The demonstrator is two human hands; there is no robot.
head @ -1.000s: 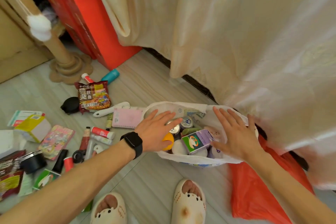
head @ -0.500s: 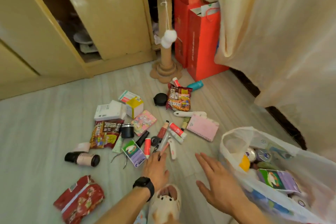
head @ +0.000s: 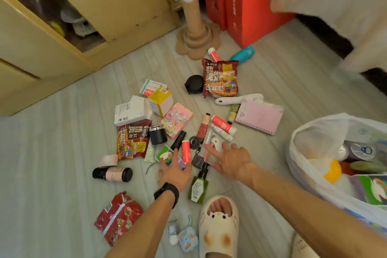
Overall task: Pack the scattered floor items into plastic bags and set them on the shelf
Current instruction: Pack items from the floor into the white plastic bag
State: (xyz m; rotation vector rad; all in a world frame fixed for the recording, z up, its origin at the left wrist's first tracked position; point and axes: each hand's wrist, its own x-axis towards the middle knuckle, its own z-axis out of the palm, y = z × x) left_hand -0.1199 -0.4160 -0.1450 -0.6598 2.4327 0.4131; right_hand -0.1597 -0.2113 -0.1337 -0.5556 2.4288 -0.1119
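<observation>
Beside part-filled plastic bag [head: 303,165]: scattered items [head: 219,77] mostly unpacked; left hand [head: 174,174] and right hand [head: 232,158] above them, fingers spread, holding nothing.

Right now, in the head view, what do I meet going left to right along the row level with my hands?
Pink bottle with black ends, left hand, dark green pump bottle, right hand, translucent white plastic bag.

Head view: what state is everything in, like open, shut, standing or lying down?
white plastic bag, open, partly filled
left hand, open, over a small carton
right hand, open, fingers spread
green pump bottle, lying down, pump on
pink notebook, closed
cupboard, open
teal bottle, lying on its side
</observation>
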